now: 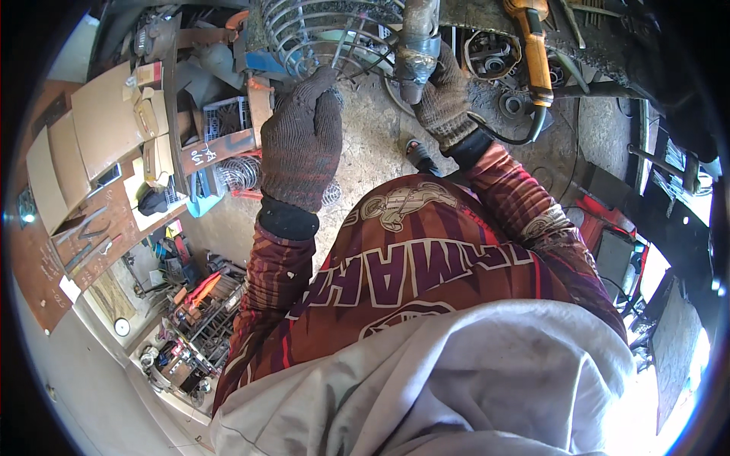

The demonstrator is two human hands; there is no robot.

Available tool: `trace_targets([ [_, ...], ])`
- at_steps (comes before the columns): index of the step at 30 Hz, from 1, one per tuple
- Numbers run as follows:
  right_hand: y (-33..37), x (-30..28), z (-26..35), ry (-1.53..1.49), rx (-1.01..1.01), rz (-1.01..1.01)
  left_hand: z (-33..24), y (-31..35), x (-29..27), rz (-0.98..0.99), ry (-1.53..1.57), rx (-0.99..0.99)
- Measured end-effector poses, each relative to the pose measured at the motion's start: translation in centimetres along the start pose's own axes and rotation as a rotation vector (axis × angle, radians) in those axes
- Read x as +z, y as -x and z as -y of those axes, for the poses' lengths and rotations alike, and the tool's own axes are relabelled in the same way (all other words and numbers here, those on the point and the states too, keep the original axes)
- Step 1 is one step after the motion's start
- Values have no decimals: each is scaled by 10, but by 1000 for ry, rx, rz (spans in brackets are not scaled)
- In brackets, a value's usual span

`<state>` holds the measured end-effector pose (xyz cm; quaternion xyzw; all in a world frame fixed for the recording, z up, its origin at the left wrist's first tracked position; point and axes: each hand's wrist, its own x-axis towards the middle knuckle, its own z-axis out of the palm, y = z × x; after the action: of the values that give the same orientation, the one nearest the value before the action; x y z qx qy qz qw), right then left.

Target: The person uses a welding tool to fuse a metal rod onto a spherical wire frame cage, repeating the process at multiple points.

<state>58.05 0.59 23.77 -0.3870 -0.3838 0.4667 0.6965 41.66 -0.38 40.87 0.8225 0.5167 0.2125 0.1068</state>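
A round cage of bent wire rings (338,30) is at the top middle. My left hand (304,140), in a dirty grey knit glove, has its fingers closed at the near edge of the rings. A thick grey metal tube with a wrapped, shiny band (417,57) stands just right of the cage. Against the tube's right side is my right hand (445,106), gloved the same way. Its fingers are bent and partly hidden behind the tube, so what they grip does not show.
An orange angle grinder (532,53) with a cable lies at the upper right, beside a round container of metal parts (493,55). Cardboard (106,121) covers part of a brown board at left. Tools and scrap (201,319) crowd the lower left. Metal rings (513,105) lie at right.
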Motion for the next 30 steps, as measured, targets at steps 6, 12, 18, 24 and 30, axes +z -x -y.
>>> trace_targets([
  [6, -1, 1, 6, -53, 41, 7, -2, -1, -4, 36, 54, -68],
  [12, 25, -36, -2, -559, 442, 101, -2, 0, -4, 30, 37, -54],
  [18, 57, -45, 41, -49, 494, 178, 0, 2, -4, -10, 60, -6],
  [24, 61, -54, 26, 266, 341, 244, 1, -1, 0, -36, 56, 40],
  [30, 57, -47, 36, 330, 311, 271, 3, 0, -1, -28, 20, 74],
])
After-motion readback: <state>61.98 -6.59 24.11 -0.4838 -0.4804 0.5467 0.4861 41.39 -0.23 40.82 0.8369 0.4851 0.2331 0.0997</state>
